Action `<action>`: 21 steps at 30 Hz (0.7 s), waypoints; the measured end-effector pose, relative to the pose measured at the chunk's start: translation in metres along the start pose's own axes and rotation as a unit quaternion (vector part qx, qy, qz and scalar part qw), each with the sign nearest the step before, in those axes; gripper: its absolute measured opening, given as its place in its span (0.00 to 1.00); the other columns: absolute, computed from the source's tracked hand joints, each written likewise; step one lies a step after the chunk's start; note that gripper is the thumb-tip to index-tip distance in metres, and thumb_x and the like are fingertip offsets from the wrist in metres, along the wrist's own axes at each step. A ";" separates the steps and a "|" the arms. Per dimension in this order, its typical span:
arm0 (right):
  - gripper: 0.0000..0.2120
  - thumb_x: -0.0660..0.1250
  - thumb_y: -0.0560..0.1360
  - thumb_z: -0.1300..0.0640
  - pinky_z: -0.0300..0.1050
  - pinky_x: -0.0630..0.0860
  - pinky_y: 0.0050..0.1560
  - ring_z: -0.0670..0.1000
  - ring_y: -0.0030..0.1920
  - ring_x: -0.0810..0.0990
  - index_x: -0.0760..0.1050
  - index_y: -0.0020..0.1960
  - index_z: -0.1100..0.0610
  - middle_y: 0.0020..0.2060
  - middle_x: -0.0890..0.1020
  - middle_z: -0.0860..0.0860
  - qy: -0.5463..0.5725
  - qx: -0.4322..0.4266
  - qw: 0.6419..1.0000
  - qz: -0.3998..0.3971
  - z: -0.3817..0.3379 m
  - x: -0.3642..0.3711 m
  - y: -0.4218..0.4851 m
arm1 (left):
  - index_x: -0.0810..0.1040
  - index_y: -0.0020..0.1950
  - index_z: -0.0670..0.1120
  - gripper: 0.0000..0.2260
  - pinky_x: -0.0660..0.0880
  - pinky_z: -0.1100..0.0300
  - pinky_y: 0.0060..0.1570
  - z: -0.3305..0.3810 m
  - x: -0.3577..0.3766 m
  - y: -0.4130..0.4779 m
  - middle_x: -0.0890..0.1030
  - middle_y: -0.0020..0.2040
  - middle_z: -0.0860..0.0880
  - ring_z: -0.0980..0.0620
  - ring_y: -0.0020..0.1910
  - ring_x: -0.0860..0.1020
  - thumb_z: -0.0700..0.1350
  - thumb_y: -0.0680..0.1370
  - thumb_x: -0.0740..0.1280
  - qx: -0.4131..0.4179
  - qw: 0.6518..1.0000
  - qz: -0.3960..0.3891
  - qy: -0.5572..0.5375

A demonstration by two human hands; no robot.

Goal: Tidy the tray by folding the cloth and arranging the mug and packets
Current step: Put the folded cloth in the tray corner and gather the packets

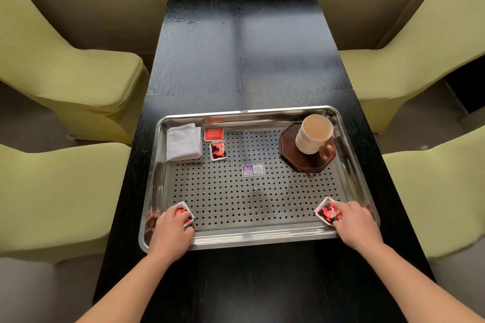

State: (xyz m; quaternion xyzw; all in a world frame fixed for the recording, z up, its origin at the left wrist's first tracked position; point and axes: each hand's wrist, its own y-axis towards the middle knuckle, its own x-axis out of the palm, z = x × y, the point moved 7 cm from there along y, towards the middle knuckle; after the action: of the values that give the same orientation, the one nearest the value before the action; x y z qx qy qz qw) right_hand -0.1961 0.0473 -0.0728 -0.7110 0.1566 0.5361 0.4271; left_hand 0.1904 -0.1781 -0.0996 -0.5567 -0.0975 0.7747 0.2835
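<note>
- Step in hand, as we judge it: gathering the two stray packets at the near corners of the tray (pixel 349 139) to join the pair beside the cloth (pixel 183 142).
- Left hand (pixel 172 225): fingers curl over the near-left packet (pixel 183 211) and hold it; most of the packet is covered.
- Right hand (pixel 351 220): bent fingers pinch the near edge of the near-right packet (pixel 325 211), most of its face showing. The thumb is hidden.
- Both packets lie flat on the perforated floor, just inside the near rim.
- To do it well, we suggest lifting each packet off the holes rather than dragging, since an edge could catch. Carry them far-left and set them in line with the far packets (pixel 215 143), edges squared to the rim.
- The right hand has the longer path. Keep it low and left of the mug (pixel 313 136), which holds a pale liquid.
- Orientation: the packets look close to square, so we read no clear long axis. Both near ones sit turned diamond-wise, a corner pointing far. The far pair lie roughly square to the tray, the nearer one slightly askew.
- Cloth: already folded, far-left corner, long axis running near to far.
- Mug: upright on a dark octagonal coaster (pixel 288 139), far right, handle pointing near-right.
- A small blue sticker (pixel 253 169) sits mid-tray.
</note>
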 end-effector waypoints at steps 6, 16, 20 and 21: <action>0.19 0.67 0.79 0.51 0.49 0.74 0.63 0.54 0.63 0.70 0.74 0.70 0.49 0.62 0.74 0.50 0.016 -0.033 0.999 0.001 -0.026 0.008 -0.005 | 0.76 0.69 0.49 0.19 0.68 0.49 0.67 0.011 0.006 -0.003 0.69 0.72 0.48 0.44 0.68 0.66 0.48 0.79 0.63 0.009 0.999 -0.005 0.037; 0.16 0.62 0.79 0.43 0.47 0.74 0.60 0.49 0.60 0.70 0.78 0.64 0.45 0.58 0.73 0.47 0.018 -0.154 0.988 -0.026 -0.115 0.038 -0.024 | 0.72 0.70 0.57 0.20 0.66 0.51 0.63 0.049 0.032 -0.015 0.67 0.70 0.50 0.46 0.65 0.65 0.54 0.78 0.61 0.057 0.996 -0.034 0.063; 0.16 0.63 0.80 0.45 0.47 0.73 0.61 0.50 0.60 0.71 0.76 0.66 0.45 0.60 0.74 0.46 0.033 -0.171 0.985 -0.004 -0.119 0.036 -0.024 | 0.68 0.73 0.58 0.23 0.66 0.51 0.65 0.041 0.031 -0.016 0.67 0.70 0.51 0.48 0.66 0.65 0.57 0.78 0.61 0.060 0.996 -0.020 0.058; 0.16 0.63 0.80 0.46 0.47 0.73 0.61 0.50 0.60 0.71 0.76 0.67 0.46 0.61 0.74 0.46 0.041 -0.168 0.985 0.006 -0.116 0.034 -0.023 | 0.68 0.74 0.58 0.23 0.66 0.51 0.65 0.037 0.030 -0.016 0.67 0.69 0.51 0.48 0.66 0.65 0.57 0.78 0.61 0.056 0.997 -0.014 0.048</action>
State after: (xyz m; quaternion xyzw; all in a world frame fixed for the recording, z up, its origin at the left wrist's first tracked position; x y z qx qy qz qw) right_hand -0.0949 -0.0213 -0.0865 -0.7930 0.0865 0.5278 0.2917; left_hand 0.1547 -0.1423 -0.1030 -0.5754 -0.0477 0.7471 0.3294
